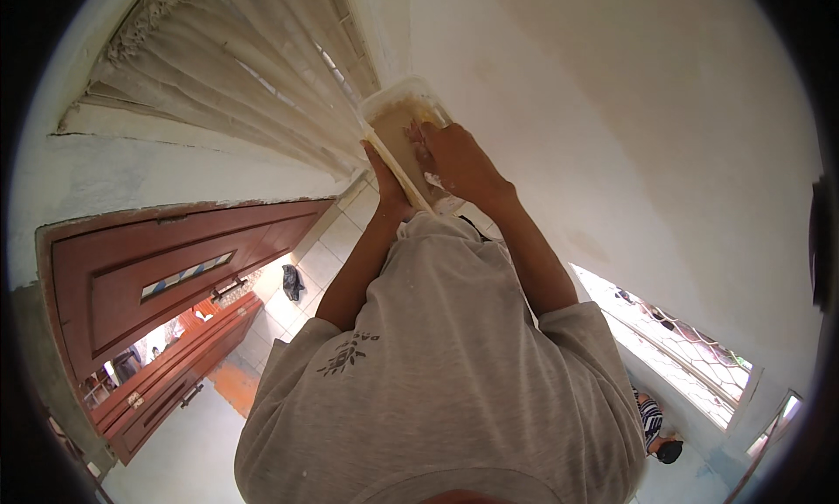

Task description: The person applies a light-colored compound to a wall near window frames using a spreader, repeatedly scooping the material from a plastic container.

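In front of my chest is a pale rectangular plastic tub (389,119), its inside smeared with a beige paste or liquid. My left hand (389,182) is closed around the tub's left side, with fingers lying along the outer wall. Reaching over the right rim, my right hand (450,159) has its fingers bent down inside the tub. A small yellowish patch shows by those fingertips, but what they grip is hidden. White smears mark the right hand near the wrist.
A pale wall (594,128) rises close on my right. Gathered curtains (236,76) hang at the far left, above a reddish-brown door (175,277). A black bag (293,282) lies on the tiled floor (336,242). A person (651,421) is at the lower right, below a grilled window (673,338).
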Motion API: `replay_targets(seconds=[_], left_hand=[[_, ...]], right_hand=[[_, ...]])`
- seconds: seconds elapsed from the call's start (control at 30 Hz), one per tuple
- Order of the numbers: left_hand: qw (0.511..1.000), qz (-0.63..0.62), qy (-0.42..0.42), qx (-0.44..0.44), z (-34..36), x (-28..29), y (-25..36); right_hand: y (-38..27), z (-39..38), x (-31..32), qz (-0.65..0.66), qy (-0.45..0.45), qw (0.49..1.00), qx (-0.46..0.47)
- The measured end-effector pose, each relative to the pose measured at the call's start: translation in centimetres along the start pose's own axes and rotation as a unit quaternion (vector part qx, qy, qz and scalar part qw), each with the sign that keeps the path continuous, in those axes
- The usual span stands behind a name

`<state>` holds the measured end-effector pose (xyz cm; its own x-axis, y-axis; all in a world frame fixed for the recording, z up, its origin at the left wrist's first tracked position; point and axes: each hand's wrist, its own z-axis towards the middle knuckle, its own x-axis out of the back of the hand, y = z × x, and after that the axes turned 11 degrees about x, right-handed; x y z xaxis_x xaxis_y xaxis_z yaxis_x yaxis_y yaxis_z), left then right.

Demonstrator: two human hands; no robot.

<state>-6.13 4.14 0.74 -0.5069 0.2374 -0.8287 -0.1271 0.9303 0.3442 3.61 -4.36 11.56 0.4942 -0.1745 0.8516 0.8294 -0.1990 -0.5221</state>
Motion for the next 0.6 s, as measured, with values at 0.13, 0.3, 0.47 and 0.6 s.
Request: replay_targets(seconds=[0.13, 0.3, 0.47, 0.6], left_hand=[[1.0, 0.0, 0.008, -0.013, -0.1, -0.2, 0.2], [0.998, -0.043, -0.003, 0.04, 0.7, 3.3, -0.3], [1.0, -0.014, -0.003, -0.022, 0.1, -0.4, 0.3], [1.0, 0.005, -0.017, 0.014, 1.1, 2.4, 0.3]], right_hand=[[-2.9, 0.0, 3.2, 0.026, 0.066, 0.998, -0.005], [-0.8, -0.1, -1.3, 0.002, 0.028, 0.998, 0.053], [-2.0, 0.1, 0.6, 0.093, 0.061, 0.993, -0.042], [-1.3, -0.1, 1.1, -0.018, 0.053, 0.995, 0.082]])
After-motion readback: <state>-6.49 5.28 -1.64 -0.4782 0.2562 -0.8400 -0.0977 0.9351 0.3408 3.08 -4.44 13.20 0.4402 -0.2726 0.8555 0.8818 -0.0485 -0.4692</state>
